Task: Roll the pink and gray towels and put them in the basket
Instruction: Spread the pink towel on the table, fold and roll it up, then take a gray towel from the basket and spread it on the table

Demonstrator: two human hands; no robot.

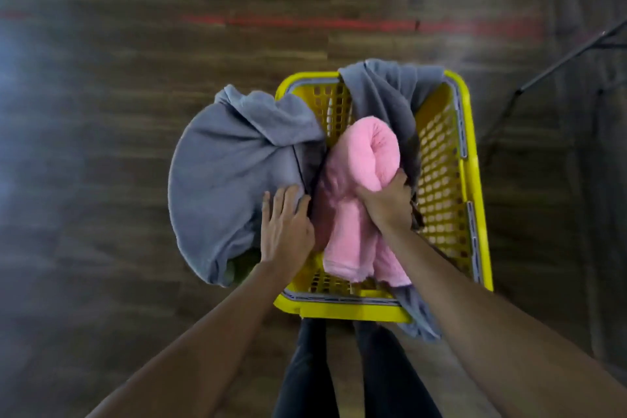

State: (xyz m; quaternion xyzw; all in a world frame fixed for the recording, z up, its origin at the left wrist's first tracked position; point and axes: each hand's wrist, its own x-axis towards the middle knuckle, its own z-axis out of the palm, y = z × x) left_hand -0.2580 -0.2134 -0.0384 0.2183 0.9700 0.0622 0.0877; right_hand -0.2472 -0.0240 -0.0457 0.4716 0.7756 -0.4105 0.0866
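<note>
A yellow plastic basket point(444, 180) stands on the floor in front of my legs. A pink towel point(363, 159), partly rolled, lies inside it, and my right hand point(386, 204) grips it around its middle. A gray towel point(230, 173) hangs unrolled over the basket's left rim, bulging outward. My left hand point(285, 227) lies on that gray towel by the rim with straight fingers. More gray towel point(390, 92) drapes over the far rim, and a gray corner hangs over the near rim under my right forearm.
Dark wooden floor surrounds the basket, with a red line point(339, 24) running across it beyond the basket. Black stand legs point(556, 61) reach in at the upper right. My dark-trousered legs point(305, 370) are just below the basket's near rim.
</note>
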